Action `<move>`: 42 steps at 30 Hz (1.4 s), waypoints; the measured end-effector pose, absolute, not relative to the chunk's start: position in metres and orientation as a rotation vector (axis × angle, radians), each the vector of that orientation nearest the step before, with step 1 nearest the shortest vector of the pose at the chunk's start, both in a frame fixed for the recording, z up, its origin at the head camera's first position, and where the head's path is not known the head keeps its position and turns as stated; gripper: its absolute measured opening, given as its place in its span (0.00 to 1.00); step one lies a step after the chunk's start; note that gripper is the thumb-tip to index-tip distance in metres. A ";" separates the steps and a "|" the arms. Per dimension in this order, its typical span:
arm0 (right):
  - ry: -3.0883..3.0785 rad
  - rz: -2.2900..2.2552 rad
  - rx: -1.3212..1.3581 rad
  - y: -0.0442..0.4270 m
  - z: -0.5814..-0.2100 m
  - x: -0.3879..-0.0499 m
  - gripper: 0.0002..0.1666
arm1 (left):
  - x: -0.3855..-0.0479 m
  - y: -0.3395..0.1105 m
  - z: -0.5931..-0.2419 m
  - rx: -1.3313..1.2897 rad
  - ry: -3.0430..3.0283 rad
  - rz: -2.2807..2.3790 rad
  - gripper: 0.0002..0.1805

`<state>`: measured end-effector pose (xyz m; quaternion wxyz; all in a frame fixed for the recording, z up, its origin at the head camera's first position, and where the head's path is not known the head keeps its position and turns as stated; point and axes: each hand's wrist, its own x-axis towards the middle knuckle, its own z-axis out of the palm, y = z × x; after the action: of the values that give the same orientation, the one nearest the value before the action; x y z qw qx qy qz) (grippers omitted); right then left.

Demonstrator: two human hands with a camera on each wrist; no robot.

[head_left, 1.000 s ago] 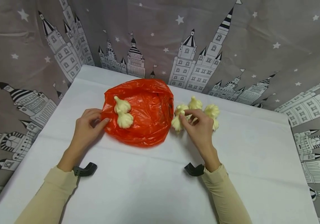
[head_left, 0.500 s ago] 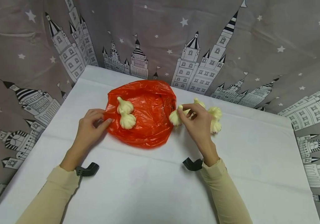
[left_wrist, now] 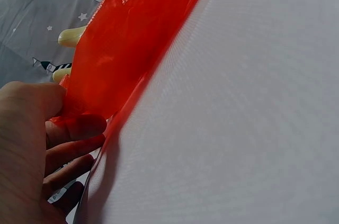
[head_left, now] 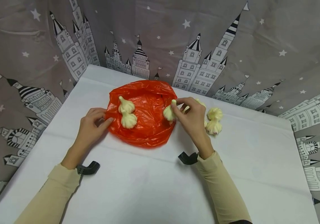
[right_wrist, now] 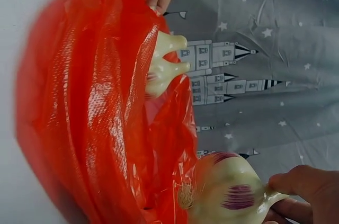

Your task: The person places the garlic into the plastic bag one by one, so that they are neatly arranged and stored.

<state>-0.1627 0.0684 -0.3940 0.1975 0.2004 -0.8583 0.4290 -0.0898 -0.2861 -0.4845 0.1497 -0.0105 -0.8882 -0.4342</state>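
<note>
A red plastic bag [head_left: 148,124] lies with its mouth spread wide on the table. Two pale garlic bulbs [head_left: 128,120] rest together in its left part. My left hand [head_left: 92,124] pinches the bag's left edge between thumb and fingers, also plain in the left wrist view. By its stem, my right hand [head_left: 192,116] pinches another garlic bulb [head_left: 169,113] above the bag's right rim. That held garlic bulb [right_wrist: 230,192] shows purple streaks and a tuft of roots in the right wrist view. Several more garlic bulbs [head_left: 214,121] sit right of my right hand, some partly hidden by it.
A white cloth covers the table [head_left: 137,180]. Behind it hangs a grey curtain [head_left: 160,37] printed with castles and stars. Black wrist mounts [head_left: 89,168] sit on both wrists.
My right hand has lifted a garlic bulb from the group on the right and carried it left to the bag's right rim. The left hand keeps its hold on the bag.
</note>
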 end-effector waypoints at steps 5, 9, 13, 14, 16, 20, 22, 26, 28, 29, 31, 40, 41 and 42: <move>-2.404 1.211 0.599 0.060 -0.391 -0.169 0.08 | -0.090 -0.286 -0.484 -0.027 -2.564 -1.263 0.10; -2.413 1.204 0.628 0.054 -0.389 -0.174 0.08 | -0.090 -0.286 -0.484 -0.024 -2.566 -1.275 0.11; -2.427 1.205 0.650 0.048 -0.389 -0.178 0.09 | -0.089 -0.287 -0.484 -0.021 -2.569 -1.270 0.11; -2.429 1.208 0.657 0.047 -0.388 -0.179 0.09 | -0.090 -0.287 -0.484 -0.023 -2.569 -1.268 0.11; -2.432 1.209 0.669 0.044 -0.388 -0.181 0.09 | -0.089 -0.287 -0.484 -0.026 -2.570 -1.264 0.11; -2.444 1.207 0.687 0.039 -0.387 -0.185 0.10 | -0.089 -0.287 -0.484 -0.025 -2.572 -1.263 0.11; -2.452 1.205 0.692 0.036 -0.386 -0.187 0.10 | -0.089 -0.287 -0.483 -0.024 -2.574 -1.262 0.11; -2.466 1.194 0.713 0.032 -0.385 -0.192 0.10 | -0.089 -0.287 -0.483 -0.021 -2.575 -1.266 0.11; -2.470 1.186 0.721 0.029 -0.385 -0.194 0.10 | -0.089 -0.287 -0.483 -0.021 -2.575 -1.266 0.11; -2.472 1.184 0.724 0.028 -0.385 -0.196 0.10 | -0.090 -0.287 -0.483 -0.022 -2.573 -1.267 0.11; -2.475 1.185 0.732 0.025 -0.386 -0.198 0.10 | -0.090 -0.288 -0.484 -0.022 -2.570 -1.265 0.11; -2.537 1.160 0.782 0.012 -0.387 -0.208 0.10 | -0.090 -0.290 -0.488 -0.037 -2.568 -1.240 0.11; -2.545 1.152 0.788 0.010 -0.385 -0.209 0.10 | -0.090 -0.290 -0.488 -0.037 -2.567 -1.238 0.11; -2.552 1.142 0.795 0.009 -0.384 -0.210 0.10 | -0.091 -0.290 -0.488 -0.039 -2.566 -1.236 0.11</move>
<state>-0.2100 0.0089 -0.3844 0.1172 0.2718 -0.8719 0.3901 -0.0908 -0.2898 -0.4879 0.1459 -0.0136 -0.8912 -0.4293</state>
